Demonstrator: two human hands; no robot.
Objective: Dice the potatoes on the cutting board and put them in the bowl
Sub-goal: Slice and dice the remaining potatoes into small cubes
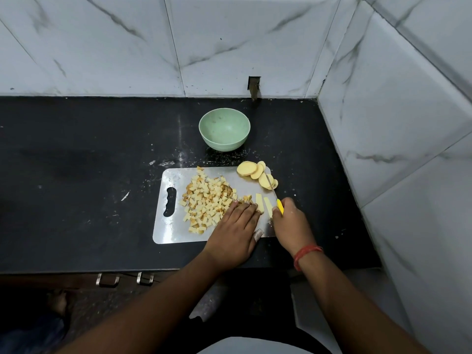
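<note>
A steel cutting board (168,227) lies on the black tabletop (76,175), its handle slot at the 9 o'clock end. A heap of diced potato cubes (207,200) covers the board's middle and left part. At the board's 1 o'clock corner a fan of round potato slices (256,172) overlaps, some hanging over the edge. Two pale potato strips (264,204) lie side by side at the board's 3 o'clock side, between the two hands.

The left hand (233,231) lies palm down on the board, fingers straight and close together, the fingertips pressing on the cubes and on the near strip. The right hand (291,222) is curled round the yellow handle of a knife (276,195); the thin blade points toward 11 o'clock, its tip over the slices. A red thread band (305,254) circles the right wrist.

The green bowl (224,143) stands on the tabletop at 12 o'clock from the board, apart from it, with no potato visible inside. Marble wall tiles (255,42) rise behind and to the right
</note>
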